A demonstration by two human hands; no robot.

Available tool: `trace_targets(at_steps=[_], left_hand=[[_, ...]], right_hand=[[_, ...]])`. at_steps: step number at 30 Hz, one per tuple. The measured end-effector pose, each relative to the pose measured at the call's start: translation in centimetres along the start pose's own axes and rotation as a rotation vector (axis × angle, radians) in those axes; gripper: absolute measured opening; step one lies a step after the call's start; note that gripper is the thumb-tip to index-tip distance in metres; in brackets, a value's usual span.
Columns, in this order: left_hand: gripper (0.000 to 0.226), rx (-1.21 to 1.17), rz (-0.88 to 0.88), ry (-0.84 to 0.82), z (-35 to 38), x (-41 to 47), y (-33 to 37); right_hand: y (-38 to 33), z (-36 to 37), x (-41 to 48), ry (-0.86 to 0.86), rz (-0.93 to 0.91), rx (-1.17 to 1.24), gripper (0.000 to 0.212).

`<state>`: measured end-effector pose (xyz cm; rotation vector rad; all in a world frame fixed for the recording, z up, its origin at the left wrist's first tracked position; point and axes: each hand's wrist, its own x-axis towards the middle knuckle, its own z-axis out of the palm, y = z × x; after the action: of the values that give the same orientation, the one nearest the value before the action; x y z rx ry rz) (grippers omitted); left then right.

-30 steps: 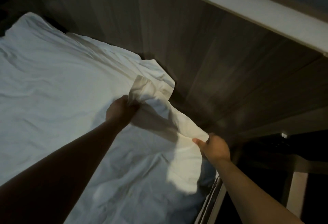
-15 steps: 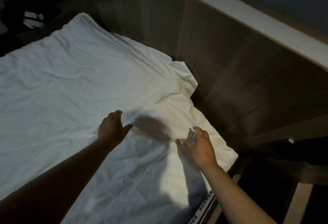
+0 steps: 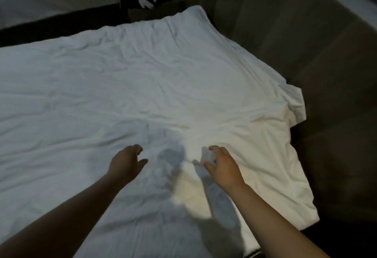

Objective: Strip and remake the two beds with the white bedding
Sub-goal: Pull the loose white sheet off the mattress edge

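Beside the wooden panel (image 3: 295,33), a creased white sheet (image 3: 142,86) lies spread. The left hand (image 3: 125,163) hovers relaxed; the right hand (image 3: 221,166) pinches a small fold.

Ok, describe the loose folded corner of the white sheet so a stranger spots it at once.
Start from the wide, wrinkled white sheet and follow its right edge along the brown wooden panel. About halfway along, the loose folded corner juts out towards the panel. Unlike the sheet around it, it lies doubled over in layers.

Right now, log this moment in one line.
left hand open over white sheet | right hand fingers curled, grip unclear | sheet spread, wrinkled
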<state>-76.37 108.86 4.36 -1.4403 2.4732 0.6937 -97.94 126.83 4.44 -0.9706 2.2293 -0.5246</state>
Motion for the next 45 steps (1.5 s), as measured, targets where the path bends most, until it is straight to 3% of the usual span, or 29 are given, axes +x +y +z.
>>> trace_targets(at_steps=[12,21,23,27,29,31,32,37,41,43,45], left_hand=[[0.049,0.039,-0.161,-0.047,2.3,-0.8,-15.4],[0.051,0.055,-0.204,-0.085,5.4,4.2,-23.3],[0.042,0.05,-0.222,-0.132,6.1,5.1,-24.3],[0.018,0.034,-0.282,-0.165,6.5,5.9,-24.8],[0.034,-0.091,-0.284,0.023,5.1,6.6,-23.7],[0.036,-0.143,-0.21,0.228,3.5,8.1,-22.9],[0.033,-0.131,-0.169,0.25,3.1,9.0,-22.8],[0.024,-0.041,-0.121,0.046,6.5,10.4,-24.3],[0.019,-0.176,-0.096,0.051,8.4,9.1,-25.1],[0.028,-0.182,-0.084,0.021,7.9,8.5,-25.1],[0.043,-0.183,-0.066,0.002,7.2,7.7,-24.8]], right_hand=[[-8.4,12.3,6.7,-0.257,-0.244,-0.34,0.047],[-10.2,20.5,13.2,-0.379,-0.266,-0.466,0.065],[-9.8,21.0,13.9,-0.378,-0.217,-0.482,0.062],[-9.9,20.6,14.5,-0.279,-0.246,-0.549,0.038],[-9.9,19.0,14.4,-0.163,-0.251,-0.537,0.038],[-9.8,17.7,14.8,-0.061,-0.224,-0.501,0.039],[-9.8,17.5,15.2,-0.052,-0.202,-0.483,0.038],[-10.4,20.3,16.2,-0.104,-0.115,-0.343,0.02],[-10.4,21.1,15.6,-0.036,-0.075,-0.293,0.017],[-10.3,21.4,15.2,-0.047,-0.049,-0.234,0.02],[-10.2,21.6,14.0,-0.122,-0.028,-0.205,0.042]])
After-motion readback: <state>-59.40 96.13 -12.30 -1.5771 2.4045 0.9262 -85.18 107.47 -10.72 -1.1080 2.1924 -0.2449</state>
